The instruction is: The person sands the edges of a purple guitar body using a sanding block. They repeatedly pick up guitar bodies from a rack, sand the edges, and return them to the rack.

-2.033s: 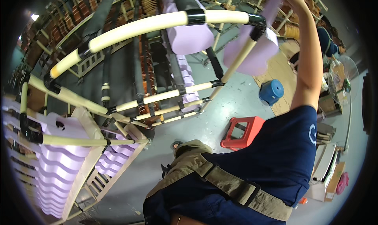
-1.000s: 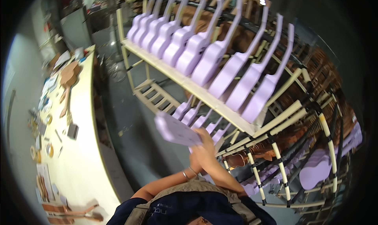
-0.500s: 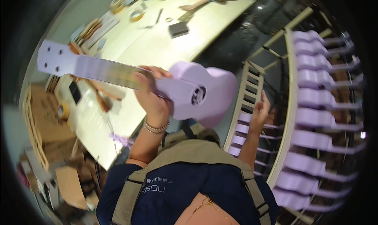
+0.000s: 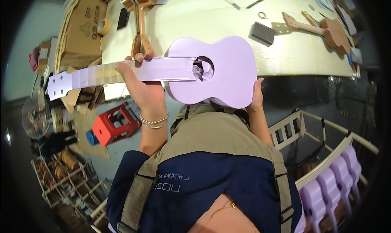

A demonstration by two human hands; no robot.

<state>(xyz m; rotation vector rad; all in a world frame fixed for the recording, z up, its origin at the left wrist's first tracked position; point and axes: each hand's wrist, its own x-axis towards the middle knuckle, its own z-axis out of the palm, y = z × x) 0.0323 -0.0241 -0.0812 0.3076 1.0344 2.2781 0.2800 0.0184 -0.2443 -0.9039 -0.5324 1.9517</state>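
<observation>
A lilac ukulele body with neck (image 4: 228, 70) lies across in front of me, its headstock pointing left. No strings show on it, and crumpled paper fills the sound hole. Yellowish tape covers part of the neck. My left hand (image 4: 142, 88) is wrapped round the neck, thumb on the front face. At the lower right end of the body, my right hand (image 4: 256, 95) holds the rim, thumb up along the edge and the other fingers hidden behind it.
Beyond stands a pale worktable (image 4: 195, 21) with a dark grey block (image 4: 262, 33), a bare wooden ukulele (image 4: 334, 33) and other wooden instruments (image 4: 139, 13). A red stool (image 4: 116, 125) stands at left. On the right, a rack (image 4: 326, 161) carries several lilac ukuleles.
I have turned from the rack toward the table. My right hand has come from beside the rack to the ukulele's lower end; the left still grips the neck.
</observation>
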